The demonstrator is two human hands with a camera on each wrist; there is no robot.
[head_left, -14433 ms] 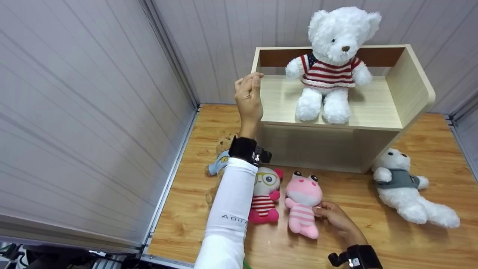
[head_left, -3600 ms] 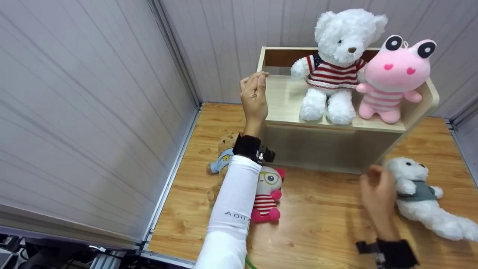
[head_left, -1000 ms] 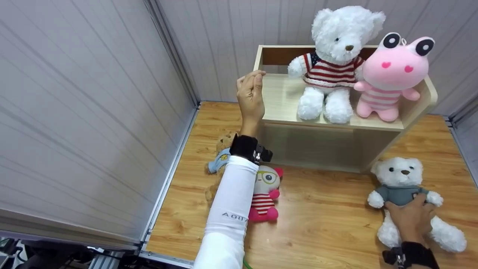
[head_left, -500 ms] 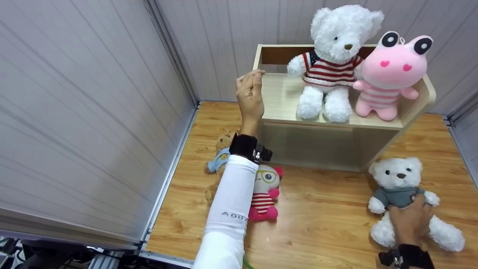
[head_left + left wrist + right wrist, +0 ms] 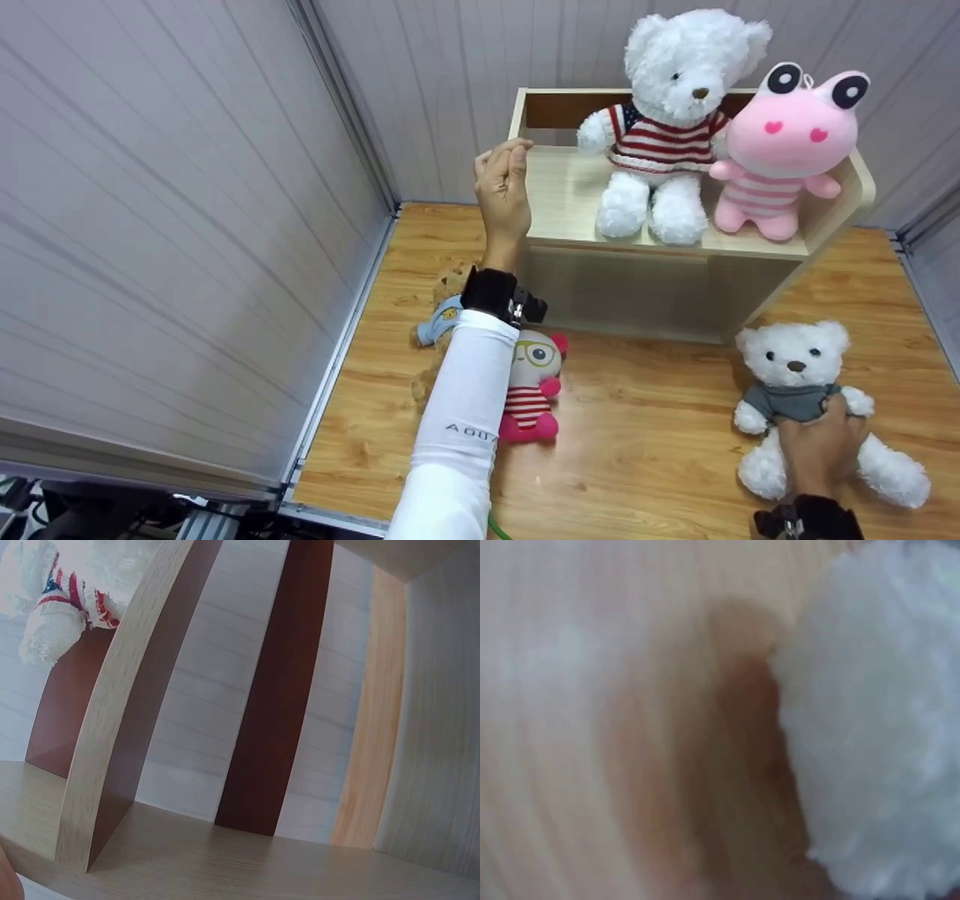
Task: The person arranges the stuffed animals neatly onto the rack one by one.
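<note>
My left hand [image 5: 504, 193] grips the left side panel of a pale wooden shelf [image 5: 562, 196], fingers bent and thumb up at its front edge. In the left wrist view only a bit of that hand [image 5: 9, 881] shows. At lower right, my right hand [image 5: 823, 444] holds a white teddy bear in a grey-green shirt [image 5: 795, 349] by the belly, its head toward the shelf. White fur of that bear [image 5: 877, 727] fills the right side of the right wrist view. On the shelf top sit a striped-sweater white teddy [image 5: 664, 142] and a pink frog plush [image 5: 793, 146], side by side.
On the wooden floor [image 5: 637, 450] lie a pink-and-white plush with glasses [image 5: 534, 382] and a brown teddy in blue [image 5: 439, 324], both partly behind my left arm. Grey panel walls [image 5: 187, 225] enclose the area.
The pink frog went from the floor onto the shelf top. My right hand moved to the grey-shirted bear, which turned to face me and lately shifted slightly left. My left hand stayed put.
</note>
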